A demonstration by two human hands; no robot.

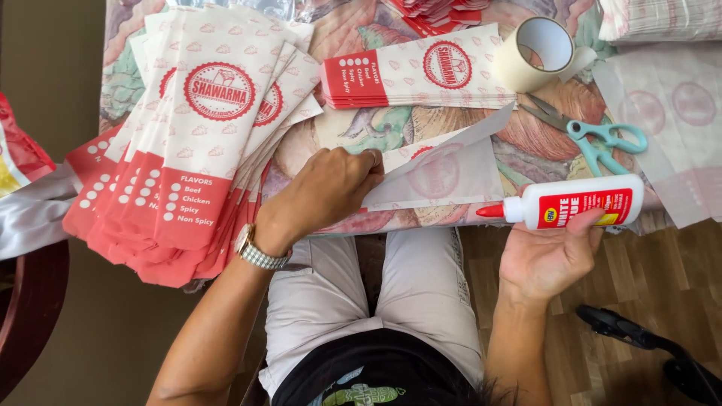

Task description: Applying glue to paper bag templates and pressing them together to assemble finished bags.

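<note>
At the left of the tabletop (342,34) we see a fanned stack of red-and-white paper sleeves (192,143). Our left hand (327,192) presses, fingers curled, on a folded sleeve (447,173) lying face down at the tabletop edge. Our right hand (549,256) grips the white glue bottle (579,203), red nozzle pointing at the sleeve. Gluing appears in hand; the next move calls for steady nozzle placement along the flap.

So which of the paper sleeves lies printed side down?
The single sleeve under the left hand, beside the glue bottle: its red print shows only faintly through, while the fanned pile lies print up.
</note>
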